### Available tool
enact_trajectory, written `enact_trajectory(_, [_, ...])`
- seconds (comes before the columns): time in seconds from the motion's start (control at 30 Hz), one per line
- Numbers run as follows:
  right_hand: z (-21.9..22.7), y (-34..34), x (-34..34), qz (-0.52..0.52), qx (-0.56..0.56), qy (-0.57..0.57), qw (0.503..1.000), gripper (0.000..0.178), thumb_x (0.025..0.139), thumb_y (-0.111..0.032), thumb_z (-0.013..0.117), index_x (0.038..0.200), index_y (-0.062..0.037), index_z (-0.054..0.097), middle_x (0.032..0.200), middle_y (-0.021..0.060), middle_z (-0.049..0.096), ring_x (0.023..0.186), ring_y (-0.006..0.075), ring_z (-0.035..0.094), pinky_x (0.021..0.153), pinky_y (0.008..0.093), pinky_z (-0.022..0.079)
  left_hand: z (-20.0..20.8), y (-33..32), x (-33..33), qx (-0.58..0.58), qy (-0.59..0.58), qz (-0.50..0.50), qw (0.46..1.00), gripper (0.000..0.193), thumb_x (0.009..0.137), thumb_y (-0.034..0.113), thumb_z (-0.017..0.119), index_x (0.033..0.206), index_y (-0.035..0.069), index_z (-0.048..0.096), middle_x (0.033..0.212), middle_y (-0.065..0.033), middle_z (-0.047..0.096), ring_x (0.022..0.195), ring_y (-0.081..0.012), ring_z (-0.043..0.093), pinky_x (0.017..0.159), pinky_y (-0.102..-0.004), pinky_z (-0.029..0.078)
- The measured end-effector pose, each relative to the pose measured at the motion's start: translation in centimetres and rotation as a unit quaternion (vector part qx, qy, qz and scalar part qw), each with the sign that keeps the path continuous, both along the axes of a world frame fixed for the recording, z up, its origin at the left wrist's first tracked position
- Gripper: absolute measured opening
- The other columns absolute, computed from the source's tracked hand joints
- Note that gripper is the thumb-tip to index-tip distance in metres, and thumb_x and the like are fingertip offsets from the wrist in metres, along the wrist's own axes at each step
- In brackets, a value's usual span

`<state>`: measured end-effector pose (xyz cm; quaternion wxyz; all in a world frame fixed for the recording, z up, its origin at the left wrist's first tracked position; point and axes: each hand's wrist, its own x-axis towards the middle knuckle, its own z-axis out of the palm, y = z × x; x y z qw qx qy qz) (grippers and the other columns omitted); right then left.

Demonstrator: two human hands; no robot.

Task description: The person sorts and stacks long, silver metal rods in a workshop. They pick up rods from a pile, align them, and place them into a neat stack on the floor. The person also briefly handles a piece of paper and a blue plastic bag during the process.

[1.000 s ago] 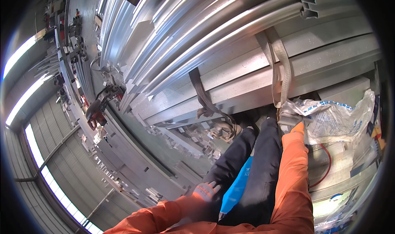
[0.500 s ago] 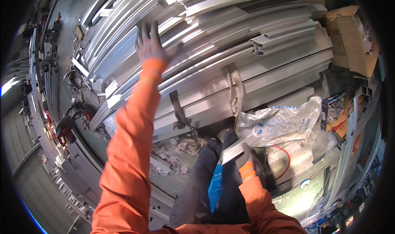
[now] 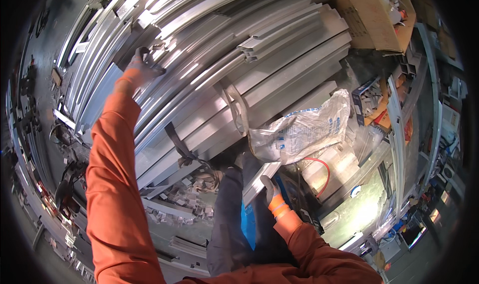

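Note:
My left hand (image 3: pixel 142 66), in a grey glove, reaches out over the long silver metal profiles (image 3: pixel 199 59) stacked in front of me. Its fingers are bent, with the thumb apart from them, and nothing shows in its grasp. Low in front of my legs, my right hand (image 3: pixel 271 190) is closed on one end of a short flat piece of metal profile (image 3: pixel 260 183), bright silver and tilted. The glove's fingers partly hide that end.
A crumpled white plastic sack (image 3: pixel 304 134) lies right of the stack, above a red hose (image 3: pixel 327 176). Straps (image 3: pixel 238 107) wrap the profiles. A cardboard box (image 3: pixel 371 19) stands far right. Small metal offcuts (image 3: pixel 187 199) litter the floor left of my legs.
The view has turned right, so the stack sits further left. My left hand's outstretched fingers have bent and the thumb has spread. My right hand keeps hold of the short metal profile.

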<state>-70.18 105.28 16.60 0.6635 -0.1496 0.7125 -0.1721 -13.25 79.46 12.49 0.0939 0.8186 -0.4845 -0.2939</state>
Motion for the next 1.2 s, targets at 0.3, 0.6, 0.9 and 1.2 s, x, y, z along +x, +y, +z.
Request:
enact_trajectory(0.3, [-0.9, 1.1, -3.7, -0.012, 0.018, 0.071, 0.997, 0.063, 0.082, -0.031, 0.079, 0.129, 0.0025, 0.052, 0.112, 0.0067, 0.063, 0.103, 0.0157, 0.059, 0.086, 0.0297, 0.047, 5.4, 0.0, 1.8, 0.065, -0.048, 0.017, 0.997, 0.095, 0.056, 0.038, 0.089, 0.132, 0.001, 0.047, 0.118, -0.0224, 0.062, 0.104, -0.0351, 0.064, 0.09, -0.0409, 0.053])
enact_trajectory(0.6, [-0.3, -6.6, 6.5, -0.104, -0.013, -0.299, 0.948, 0.054, 0.088, 0.001, 0.063, 0.139, -0.0036, 0.044, 0.122, 0.0088, 0.059, 0.11, 0.0226, 0.061, 0.094, 0.035, 0.054, 11.9, 13.8, -19.4, -0.089, 0.262, 0.1, 0.956, 0.092, 0.061, 0.019, 0.09, 0.137, 0.001, 0.041, 0.117, -0.0168, 0.06, 0.105, -0.027, 0.061, 0.09, -0.0388, 0.054])
enact_trajectory(0.9, [5.4, -5.5, 10.8, 0.082, -0.048, -0.26, 0.961, 0.06, 0.097, -0.03, 0.055, 0.146, -0.0011, 0.034, 0.143, 0.0158, 0.046, 0.128, 0.0255, 0.049, 0.109, 0.0346, 0.039, 4.8, 30.4, -30.8, 0.014, 0.646, 0.365, 0.67, 0.067, 0.095, 0.048, 0.057, 0.143, 0.005, 0.039, 0.127, -0.0099, 0.058, 0.114, -0.022, 0.057, 0.1, -0.0385, 0.045])
enact_trajectory(1.2, [4.5, -7.2, 13.6, 0.039, 0.013, -0.29, 0.956, 0.043, 0.105, -0.022, 0.03, 0.144, -0.0057, 0.04, 0.141, 0.0102, 0.05, 0.129, 0.0225, 0.051, 0.112, 0.0357, 0.039, 15.4, 25.5, -26.5, -0.022, 0.637, 0.333, 0.695, 0.06, 0.098, 0.053, 0.048, 0.137, 0.006, 0.048, 0.123, -0.0086, 0.061, 0.108, -0.0213, 0.061, 0.09, -0.0374, 0.053])
